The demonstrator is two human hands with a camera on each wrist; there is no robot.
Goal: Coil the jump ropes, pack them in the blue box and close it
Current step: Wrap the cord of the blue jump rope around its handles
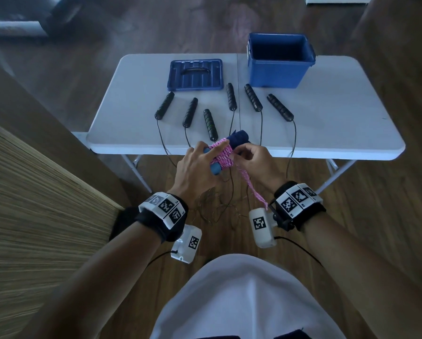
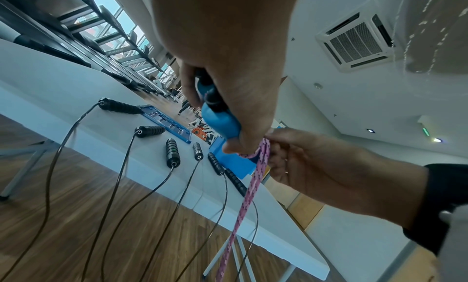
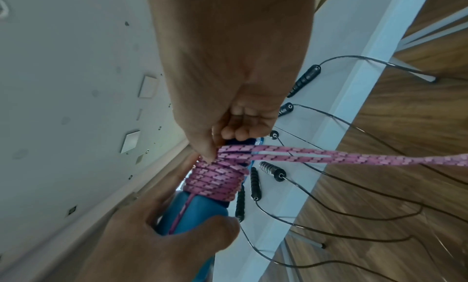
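Left hand [image 1: 197,167], at the near table edge: fingers curled round the blue handles [image 3: 192,216] of the pink jump rope [image 1: 223,154], thumb pressed along the handle side in the right wrist view. Handles held as a bundle, darker upper ends [image 1: 238,138] pointing to the far right, pink cord wound in tight turns round the middle.

Right hand [image 1: 251,157], just right of the bundle: fingers curled, thumb and fingertips [image 3: 210,156] pinching two strands of the pink cord against the top of the winding. Loose doubled tail [image 2: 250,190] running from the pinch down toward the floor.

White folding table [image 1: 339,123], far of both hands. Blue box [image 1: 279,62] at far right, upright and open, interior dark. Blue lid [image 1: 195,74] at far centre, flat, well apart from the box to its left. Six black handles [image 1: 231,96] fanned between lid and near edge, thin black cords [image 1: 294,140] trailing over the edge to a tangle on the wooden floor [image 1: 376,216].

Writing: "PLATINUM" on dark frames [image 2: 115,51] in the left wrist view background. Black-and-white square code markers on both wrist bands [image 1: 166,206]; no other legible text.
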